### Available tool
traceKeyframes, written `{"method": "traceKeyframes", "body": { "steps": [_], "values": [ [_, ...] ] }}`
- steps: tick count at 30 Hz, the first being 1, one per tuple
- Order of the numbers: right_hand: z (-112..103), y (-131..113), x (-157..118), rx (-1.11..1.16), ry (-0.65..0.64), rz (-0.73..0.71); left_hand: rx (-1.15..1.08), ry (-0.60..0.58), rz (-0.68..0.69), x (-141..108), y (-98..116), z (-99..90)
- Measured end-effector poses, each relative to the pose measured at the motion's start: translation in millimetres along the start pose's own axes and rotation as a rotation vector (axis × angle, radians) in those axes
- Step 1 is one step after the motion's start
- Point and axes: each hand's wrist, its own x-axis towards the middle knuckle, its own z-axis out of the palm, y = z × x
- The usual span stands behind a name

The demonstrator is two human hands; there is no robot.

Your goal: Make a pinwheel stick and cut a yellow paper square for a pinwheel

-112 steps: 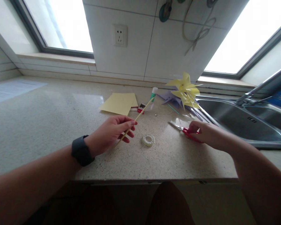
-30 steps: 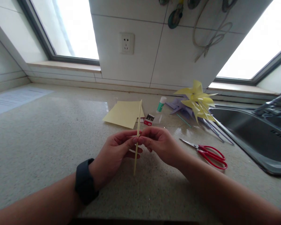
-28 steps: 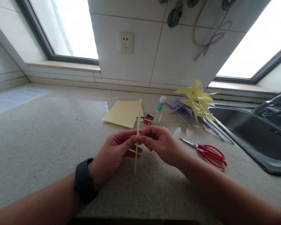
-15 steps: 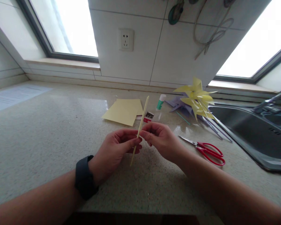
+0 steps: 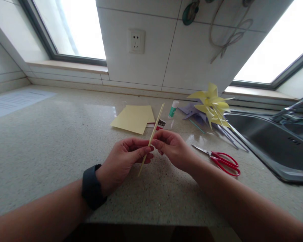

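A thin, pale yellow paper strip [image 5: 156,123] slants upward to the right above the counter; I cannot tell whether it is rolled or folded. My left hand [image 5: 126,156], with a dark watch at the wrist, pinches its lower half between thumb and fingers. Just above that grip, my right hand [image 5: 172,146] has thumb and forefinger closed on the same strip. Beyond the hands lie pale yellow paper sheets [image 5: 132,117] and a small red-and-dark box [image 5: 161,124]. Red-handled scissors [image 5: 221,159] rest by my right forearm, blades pointing left.
A glue stick [image 5: 173,109] stands behind the box. Yellow pinwheels [image 5: 212,104] and a purple one [image 5: 195,112] lie in a pile beside the steel sink [image 5: 262,144]. A printed sheet [image 5: 20,101] is at the far left, and a thin green stick [image 5: 197,126] lies near the pinwheels.
The strip has tilted slightly further, its top to the right and its lower end to the left. Both hands keep their hold, and the view has shifted a little.
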Motion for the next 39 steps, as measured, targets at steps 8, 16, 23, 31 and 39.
{"method": "traceKeyframes", "body": {
  "steps": [8,16,23,31,39],
  "values": [
    [-0.9,2.9,-0.7,0.102,-0.041,0.033,-0.005,-0.033,-0.032,-2.4,1.6,-1.4],
    [-3.8,3.6,-1.1,0.123,-0.083,0.027,-0.04,-0.139,-0.081,-0.9,1.9,0.0],
    [-10.3,-3.6,-1.3,0.012,-0.001,0.01,-0.013,-0.181,-0.139,-0.6,-1.0,-0.6],
    [-11.5,-7.5,-0.5,-0.005,0.041,-0.009,-0.028,-0.207,-0.156,0.4,-4.1,-0.1],
    [-31.8,-10.5,2.0,0.09,0.2,-0.027,0.129,-0.237,-0.168,0.7,-1.9,-0.6]
  ]
}}
